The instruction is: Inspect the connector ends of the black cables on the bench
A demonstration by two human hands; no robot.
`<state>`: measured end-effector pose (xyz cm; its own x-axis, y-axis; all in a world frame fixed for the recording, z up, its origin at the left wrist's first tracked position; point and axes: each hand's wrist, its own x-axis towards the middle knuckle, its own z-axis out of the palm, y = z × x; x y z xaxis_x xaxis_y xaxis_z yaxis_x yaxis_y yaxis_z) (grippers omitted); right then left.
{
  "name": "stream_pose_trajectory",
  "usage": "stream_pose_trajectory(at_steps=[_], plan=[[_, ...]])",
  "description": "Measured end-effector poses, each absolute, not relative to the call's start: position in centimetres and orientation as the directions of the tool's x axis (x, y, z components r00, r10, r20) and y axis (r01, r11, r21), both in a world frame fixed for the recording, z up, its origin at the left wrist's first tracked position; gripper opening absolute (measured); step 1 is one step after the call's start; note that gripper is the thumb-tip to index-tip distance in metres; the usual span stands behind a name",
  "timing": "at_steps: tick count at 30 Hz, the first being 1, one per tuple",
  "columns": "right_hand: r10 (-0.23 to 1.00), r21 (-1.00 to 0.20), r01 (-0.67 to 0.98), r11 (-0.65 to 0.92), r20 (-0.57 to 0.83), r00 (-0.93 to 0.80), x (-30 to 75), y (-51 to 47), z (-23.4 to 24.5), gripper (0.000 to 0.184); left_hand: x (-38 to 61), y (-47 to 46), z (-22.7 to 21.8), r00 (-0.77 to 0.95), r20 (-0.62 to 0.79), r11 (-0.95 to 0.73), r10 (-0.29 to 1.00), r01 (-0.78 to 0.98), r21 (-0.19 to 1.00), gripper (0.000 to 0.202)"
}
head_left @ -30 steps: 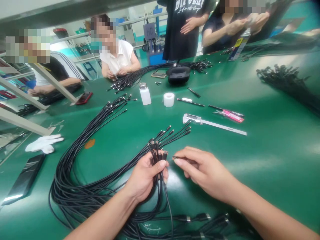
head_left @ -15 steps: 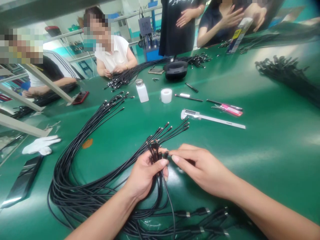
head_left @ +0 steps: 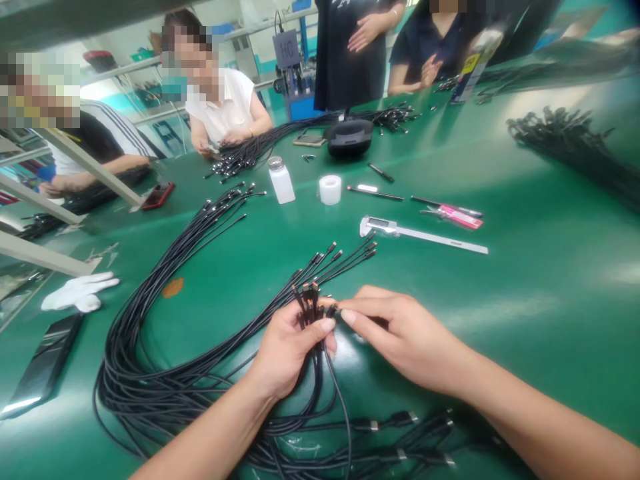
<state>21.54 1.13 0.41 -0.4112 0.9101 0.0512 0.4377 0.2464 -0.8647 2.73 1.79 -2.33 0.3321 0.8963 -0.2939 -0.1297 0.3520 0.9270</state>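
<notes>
Nearer than the caliper [head_left: 425, 237], the left hand [head_left: 286, 347] holds black cables [head_left: 312, 300] tight. The right hand [head_left: 400, 327] meets one plug [head_left: 331, 311] — I can't tell if it grips. Right of the caliper, green table [head_left: 560, 287] spreads wide; far left of it, a white glove [head_left: 80, 293] lies near the edge.

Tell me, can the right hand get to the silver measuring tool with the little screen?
Probably yes: bare green table lies between the right hand and the caliper's long bar, though that hand is at a cable end.
</notes>
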Motion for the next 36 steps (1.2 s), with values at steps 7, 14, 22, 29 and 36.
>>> stream_pose_trajectory(at_steps=[7, 14, 22, 29, 36], plan=[[0.91, -0.863, 0.442, 0.244, 0.047, -0.411, 21.63, 1.08, 0.43, 0.034, 2.72, 1.67, -2.4, 0.331, -0.28, 0.331, 0.901, -0.108, 0.937, 0.029], [0.909, -0.859, 0.444, 0.254, 0.055, -0.412, 21.61, 1.07, 0.38, 0.035, 2.66, 1.69, -2.44, 0.328, -0.279, 0.328, 0.902, -0.101, 0.939, 0.031], [0.906, -0.861, 0.449, 0.24, 0.033, -0.421, 21.63, 1.1, 0.56, 0.04, 2.73, 1.67, -2.44, 0.327, -0.283, 0.332, 0.902, -0.105, 0.937, 0.031], [0.91, -0.845, 0.472, 0.252, 0.041, -0.412, 21.86, 1.14, 0.43, 0.038, 2.67, 1.62, -2.38, 0.316, -0.295, 0.344, 0.902, -0.11, 0.932, 0.031], [0.925, -0.823, 0.528, 0.209, -0.008, -0.379, 21.94, 1.47, 0.05, 0.037, 2.96, 1.54, -2.11, 0.299, -0.336, 0.396, 0.893, -0.168, 0.903, 0.035]])
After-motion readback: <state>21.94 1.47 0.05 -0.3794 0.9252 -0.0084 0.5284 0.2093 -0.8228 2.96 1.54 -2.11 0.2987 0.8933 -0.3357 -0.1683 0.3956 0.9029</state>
